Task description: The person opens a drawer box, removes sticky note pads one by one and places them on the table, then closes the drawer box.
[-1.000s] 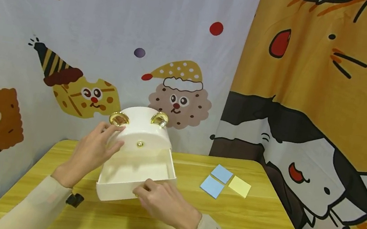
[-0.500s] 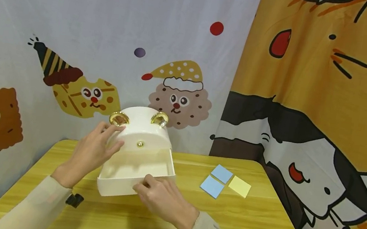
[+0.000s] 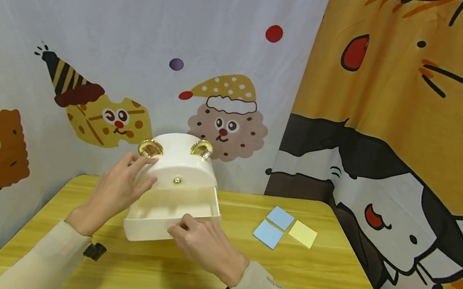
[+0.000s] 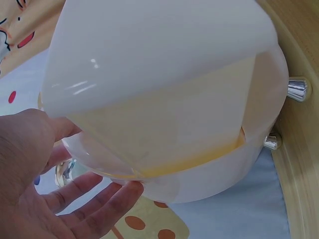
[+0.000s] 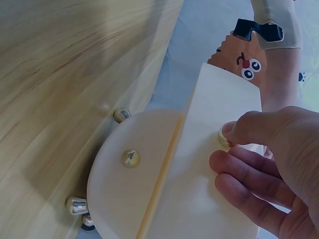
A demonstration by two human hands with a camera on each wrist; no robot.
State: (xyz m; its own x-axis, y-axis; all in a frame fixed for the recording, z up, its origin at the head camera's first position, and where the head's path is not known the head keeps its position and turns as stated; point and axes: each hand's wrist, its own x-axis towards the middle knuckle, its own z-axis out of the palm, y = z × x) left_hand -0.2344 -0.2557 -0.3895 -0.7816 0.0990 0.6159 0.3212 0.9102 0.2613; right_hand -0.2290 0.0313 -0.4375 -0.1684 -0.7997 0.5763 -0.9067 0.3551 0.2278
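Observation:
A white rounded mini drawer cabinet (image 3: 182,160) with two gold ear-shaped rings on top stands on the table. Its lower drawer (image 3: 146,229) is pulled partway out, and the inside that shows is bare. My right hand (image 3: 205,247) is at the drawer's front; in the right wrist view, the thumb and fingers pinch its gold knob (image 5: 222,139), partly hidden by them. My left hand (image 3: 113,194) rests against the cabinet's left side, fingers spread and fairly straight, as the left wrist view also shows. Above the drawer, a second gold knob (image 3: 177,180) is untouched.
Two blue sticky-note pads (image 3: 268,234) and a yellow pad (image 3: 302,234) lie on the wooden table (image 3: 328,276), right of the cabinet. Short metallic feet (image 5: 77,205) support the cabinet. A cartoon-printed curtain (image 3: 238,32) hangs close behind the table.
The drawer has slid partway inward, away from me, with my right hand moving along at its knob. The left hand stays in place on the cabinet.

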